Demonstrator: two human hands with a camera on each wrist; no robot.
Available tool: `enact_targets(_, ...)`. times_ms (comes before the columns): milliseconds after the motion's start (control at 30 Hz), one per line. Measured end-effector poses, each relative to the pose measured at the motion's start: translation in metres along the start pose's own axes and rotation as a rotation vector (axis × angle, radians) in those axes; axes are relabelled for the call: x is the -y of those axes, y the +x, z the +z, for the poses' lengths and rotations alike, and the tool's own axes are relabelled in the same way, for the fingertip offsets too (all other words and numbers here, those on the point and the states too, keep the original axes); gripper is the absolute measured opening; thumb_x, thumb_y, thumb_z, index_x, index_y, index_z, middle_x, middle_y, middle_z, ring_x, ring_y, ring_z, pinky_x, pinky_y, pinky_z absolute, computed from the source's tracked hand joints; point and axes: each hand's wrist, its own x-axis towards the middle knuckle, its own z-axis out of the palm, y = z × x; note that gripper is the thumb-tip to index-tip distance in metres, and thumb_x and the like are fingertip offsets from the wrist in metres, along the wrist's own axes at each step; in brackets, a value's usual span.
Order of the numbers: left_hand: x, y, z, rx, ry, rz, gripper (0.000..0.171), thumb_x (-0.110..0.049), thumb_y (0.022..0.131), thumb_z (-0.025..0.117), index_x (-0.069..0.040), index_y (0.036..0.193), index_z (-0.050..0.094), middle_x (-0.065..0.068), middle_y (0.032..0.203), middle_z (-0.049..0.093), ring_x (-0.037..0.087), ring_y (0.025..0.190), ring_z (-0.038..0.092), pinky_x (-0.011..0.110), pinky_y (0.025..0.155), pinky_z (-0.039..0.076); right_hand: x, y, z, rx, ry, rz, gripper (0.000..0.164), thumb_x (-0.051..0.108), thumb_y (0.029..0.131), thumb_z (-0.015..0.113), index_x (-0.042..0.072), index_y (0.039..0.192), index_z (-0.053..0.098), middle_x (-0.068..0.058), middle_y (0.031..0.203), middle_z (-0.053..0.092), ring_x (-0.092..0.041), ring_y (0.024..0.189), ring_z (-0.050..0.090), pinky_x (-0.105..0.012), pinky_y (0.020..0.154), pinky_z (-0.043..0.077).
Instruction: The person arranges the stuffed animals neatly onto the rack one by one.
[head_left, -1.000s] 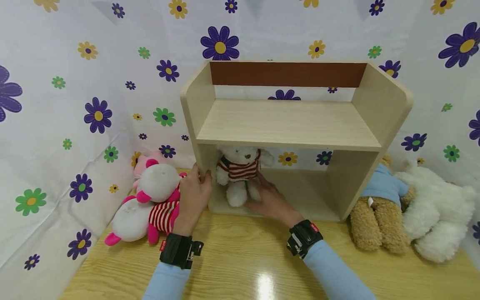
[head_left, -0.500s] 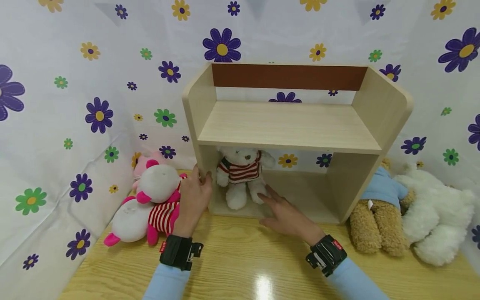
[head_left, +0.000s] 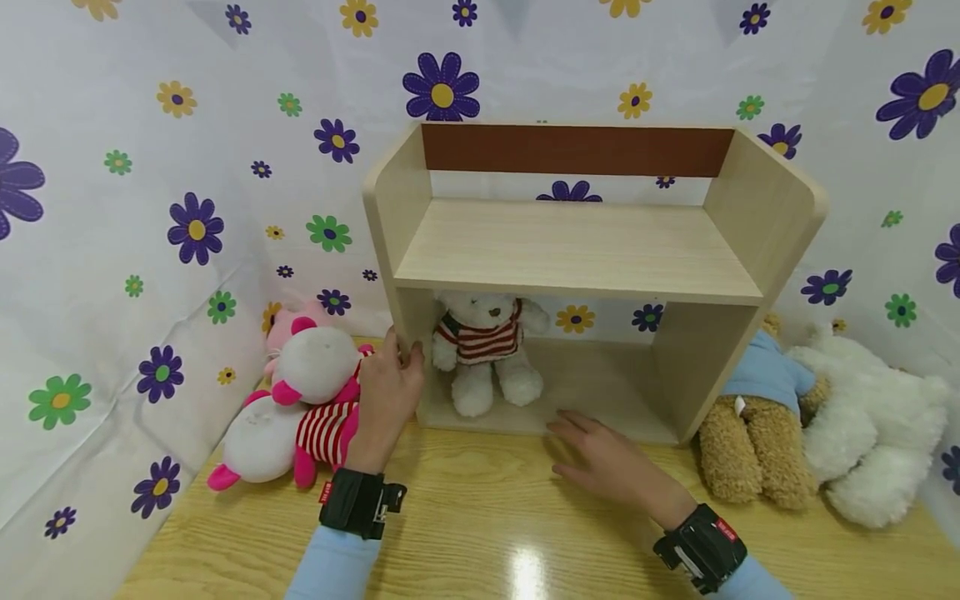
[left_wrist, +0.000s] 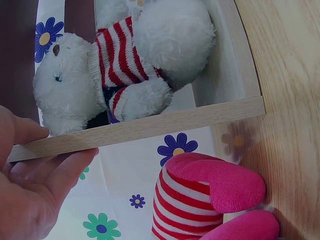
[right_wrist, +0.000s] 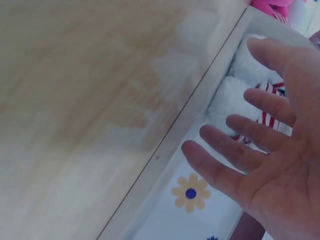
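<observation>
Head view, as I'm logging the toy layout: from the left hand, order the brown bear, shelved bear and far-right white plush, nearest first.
From the left hand:
1. Shelved bear, lower left in the shelf.
2. Brown bear, right of the shelf.
3. White plush, farther right.

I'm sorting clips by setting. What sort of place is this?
Probably an indoor play or display corner: there's a flower-print backdrop behind a wood-grain table, and a two-tier shelf holding a white plush toy, with other plush toys on either side.
</observation>
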Motion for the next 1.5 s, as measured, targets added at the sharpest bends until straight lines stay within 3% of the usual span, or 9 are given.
enact_targets(367,0.001,-0.001,0.001,0.020,-0.017,-0.015,0.032,-0.009,0.098,0.064,0.009,0.125,0.060,0.031,0.100,0.074,0.035,0.067,0.071,0.048,0.058,0.059,-0.017,-0.060,-0.021,-0.095,0.024,0.072,0.031,0.019,0.095,0.072,0.004,0.122,0.071,-0.010,0.119,0.074,-0.026,0.102,0.074,-0.040,0.083,0.061)
enact_targets(700,0.000,-0.002,-0.001,0.024,-0.024,-0.017,0.032,-0.009,0.098,0.063,0.008,0.125,0.060,0.031,0.099,0.074,0.033,0.063,0.068,0.048,0.057,0.058,-0.036,-0.097,-0.057,-0.277,0.020,0.127,0.028,0.012,0.089,0.078,0.007,0.116,0.075,-0.011,0.107,0.078,-0.012,0.074,0.072,-0.029,0.061,0.055)
enact_targets(900,0.001,-0.002,-0.001,0.028,-0.028,-0.019,0.033,-0.009,0.098,0.063,0.008,0.126,0.060,0.032,0.105,0.074,0.037,0.072,0.073,0.052,0.061,0.060,-0.046,-0.109,-0.064,-0.545,-0.029,0.027,0.030,-0.005,0.075,0.081,0.008,0.102,0.077,-0.006,0.091,0.078,-0.001,0.070,0.067,-0.015,0.056,0.049)
enact_targets(1033,0.001,-0.001,-0.001,0.031,-0.031,-0.025,0.034,-0.009,0.098,0.063,0.008,0.127,0.060,0.032,0.107,0.073,0.038,0.075,0.074,0.052,0.062,0.061,-0.054,-0.114,-0.070,-0.814,-0.034,0.062,0.018,-0.004,0.080,0.076,0.001,0.097,0.077,-0.013,0.082,0.075,0.018,0.084,0.058,-0.009,0.063,0.048)
enact_targets(1133,-0.001,-0.002,-0.001,0.039,-0.030,-0.033,0.034,-0.009,0.099,0.063,0.009,0.128,0.059,0.031,0.107,0.073,0.036,0.070,0.072,0.047,0.059,0.060,-0.063,-0.116,-0.076,-1.015,-0.014,0.211,0.019,0.001,0.084,0.073,-0.006,0.101,0.076,-0.003,0.084,0.076,0.027,0.088,0.051,-0.002,0.069,0.045)
enact_targets(1233,-0.001,-0.003,-0.001,0.036,-0.027,-0.034,0.032,-0.009,0.099,0.063,0.008,0.125,0.060,0.031,0.104,0.074,0.033,0.066,0.068,0.044,0.056,0.057,-0.070,-0.120,-0.083,-1.073,0.071,0.463,0.029,0.009,0.090,0.073,-0.007,0.114,0.072,0.008,0.096,0.072,0.027,0.089,0.048,0.003,0.074,0.039)
enact_targets(1300,0.000,-0.003,-0.001,0.028,-0.022,-0.028,0.031,-0.009,0.099,0.063,0.008,0.124,0.061,0.030,0.102,0.074,0.032,0.065,0.068,0.044,0.057,0.057,-0.074,-0.122,-0.088,-1.015,0.138,0.656,0.039,0.019,0.094,0.070,-0.003,0.126,0.068,0.009,0.110,0.069,0.027,0.091,0.044,0.004,0.074,0.036)
enact_targets(1367,0.001,-0.003,-0.001,0.023,-0.022,-0.024,0.032,-0.009,0.098,0.063,0.008,0.125,0.061,0.030,0.102,0.074,0.031,0.065,0.067,0.046,0.057,0.057,-0.079,-0.123,-0.093,-0.929,0.197,0.832,0.048,0.031,0.098,0.066,0.003,0.137,0.062,-0.010,0.123,0.068,0.022,0.093,0.043,0.002,0.073,0.036)
enact_targets(1500,0.001,-0.003,-0.002,0.024,-0.022,-0.031,0.033,-0.010,0.098,0.063,0.008,0.126,0.061,0.030,0.103,0.074,0.032,0.066,0.067,0.048,0.059,0.058,-0.088,-0.124,-0.100,-0.755,0.288,1.036,0.064,0.047,0.102,0.054,0.007,0.152,0.047,-0.023,0.149,0.053,-0.018,0.116,0.062,-0.026,0.088,0.051)
